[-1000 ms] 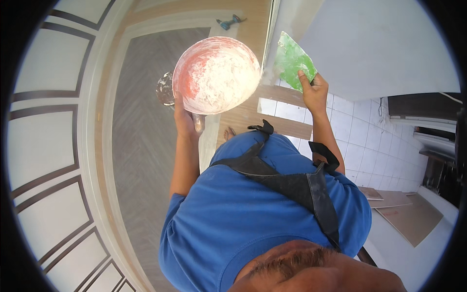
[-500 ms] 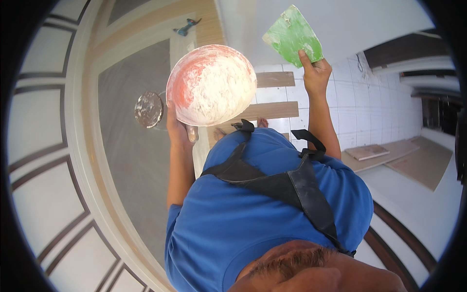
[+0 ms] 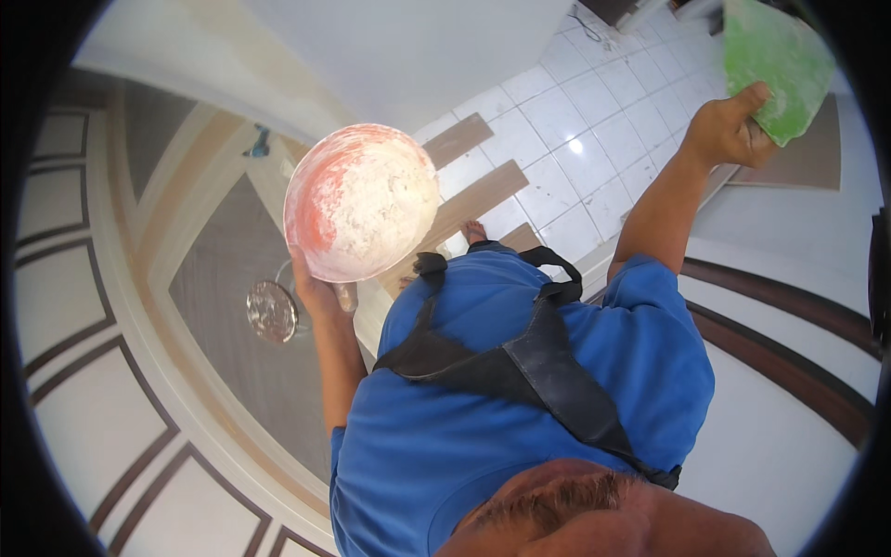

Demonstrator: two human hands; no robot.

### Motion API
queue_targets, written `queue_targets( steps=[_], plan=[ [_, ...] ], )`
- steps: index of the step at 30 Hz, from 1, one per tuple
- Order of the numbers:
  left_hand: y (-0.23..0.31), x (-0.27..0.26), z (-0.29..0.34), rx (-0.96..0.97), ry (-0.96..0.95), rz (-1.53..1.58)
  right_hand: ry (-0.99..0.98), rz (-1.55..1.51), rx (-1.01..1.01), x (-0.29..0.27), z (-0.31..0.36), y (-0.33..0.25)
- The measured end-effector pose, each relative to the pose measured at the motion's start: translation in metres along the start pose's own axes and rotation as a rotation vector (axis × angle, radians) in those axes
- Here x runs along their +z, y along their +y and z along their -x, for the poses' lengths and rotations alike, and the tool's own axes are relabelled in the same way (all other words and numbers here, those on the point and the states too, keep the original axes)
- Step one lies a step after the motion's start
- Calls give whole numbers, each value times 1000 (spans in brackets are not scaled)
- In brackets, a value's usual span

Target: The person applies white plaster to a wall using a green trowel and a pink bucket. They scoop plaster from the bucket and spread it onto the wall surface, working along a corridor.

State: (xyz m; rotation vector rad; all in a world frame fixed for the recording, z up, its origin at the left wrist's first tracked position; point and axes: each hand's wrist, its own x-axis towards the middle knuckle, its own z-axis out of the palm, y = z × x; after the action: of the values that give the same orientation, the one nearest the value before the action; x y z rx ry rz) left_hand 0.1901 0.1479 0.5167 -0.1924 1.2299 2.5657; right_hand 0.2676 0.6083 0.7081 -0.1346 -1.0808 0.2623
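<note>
- In our left hand (image 3: 314, 286) we have the bowl (image 3: 311, 209), with paste (image 3: 394, 200) lying inside it.
- Far out to our right, our right hand (image 3: 729, 135) holds the scraper (image 3: 780, 70), well apart from the bowl.
- Left of our left forearm, we see a round container (image 3: 272, 312) on the floor (image 3: 223, 251).
- Past the bowl, toward its upper left, we find a power drill (image 3: 258, 142).
- Between our hands, we have planks (image 3: 483, 197) across the tiles (image 3: 580, 181), just right of the bowl.
- Behind our right hand and the scraper, we see a board (image 3: 803, 162).
- At our far left stands the panelled wall (image 3: 111, 418).
</note>
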Motion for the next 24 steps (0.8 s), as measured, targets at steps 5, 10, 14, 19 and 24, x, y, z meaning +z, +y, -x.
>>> queue_targets(
  steps=[5, 10, 14, 19, 24],
  plan=[
    [12, 5, 0, -66, -83, 47, -692, 1160, 305, -112, 16, 214],
    [12, 21, 2, -50, -135, 46, -577, 1097, 481, -200, 100, 223],
    [16, 26, 6, -37, -130, 28, -361, 895, 578, -228, 109, 210],
    [17, 34, 13, -66, -188, 75, -141, 329, 808, -213, 81, 172],
    [12, 31, 12, -27, -223, 33, -21, -159, 1008, -178, 60, 101]
  ],
)
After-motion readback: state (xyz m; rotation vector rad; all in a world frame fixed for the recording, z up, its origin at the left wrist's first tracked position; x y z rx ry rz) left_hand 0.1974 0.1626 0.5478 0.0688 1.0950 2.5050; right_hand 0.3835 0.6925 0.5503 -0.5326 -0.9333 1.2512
